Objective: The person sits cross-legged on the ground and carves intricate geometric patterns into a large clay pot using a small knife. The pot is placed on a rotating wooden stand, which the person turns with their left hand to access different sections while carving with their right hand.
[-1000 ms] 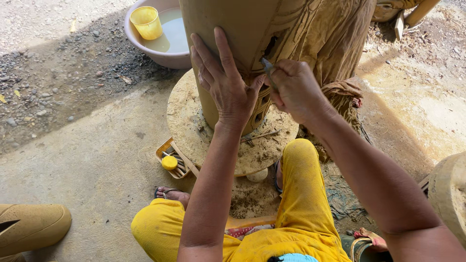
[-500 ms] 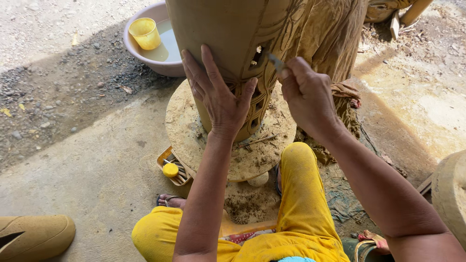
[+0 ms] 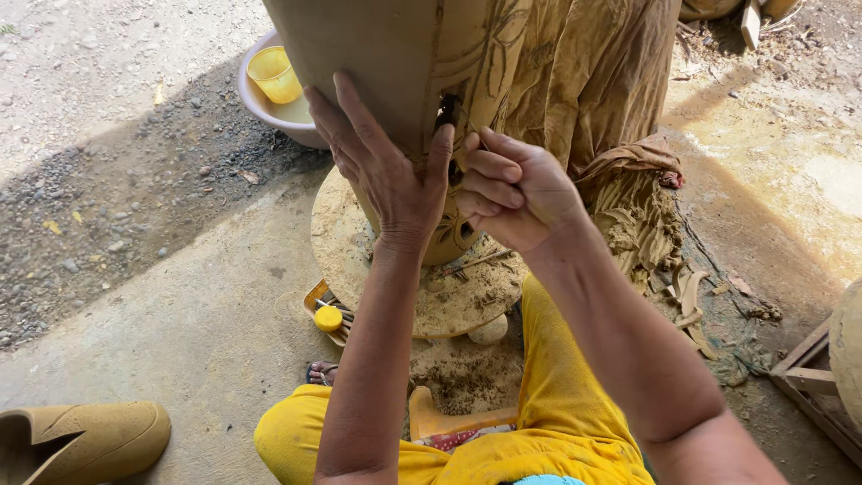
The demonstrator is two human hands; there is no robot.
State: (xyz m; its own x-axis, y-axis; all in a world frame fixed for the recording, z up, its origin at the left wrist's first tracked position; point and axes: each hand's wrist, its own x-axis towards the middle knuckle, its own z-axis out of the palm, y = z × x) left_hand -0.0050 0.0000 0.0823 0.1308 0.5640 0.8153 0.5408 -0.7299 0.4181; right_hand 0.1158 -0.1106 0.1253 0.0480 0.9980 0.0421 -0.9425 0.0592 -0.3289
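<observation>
Clearly the tall tan clay pot (image 3: 386,63) stood upright on a round, clay-caked turntable (image 3: 449,287), its wall carved with curling patterns. The left hand (image 3: 386,175) lay spread flat against the wall, bracing it. The right hand (image 3: 516,189) was curled, pinching a thin carving tool (image 3: 446,112) at a cut-out slot. Good carving here likely called for steady bracing and shallow strokes. Beyond sat a pale basin (image 3: 269,108) holding a yellow cup (image 3: 274,74); a tan shoe (image 3: 85,440) lay nearby.

Pot (image 3: 386,54) top cut off; tool inside right hand (image 3: 516,189) hidden.
</observation>
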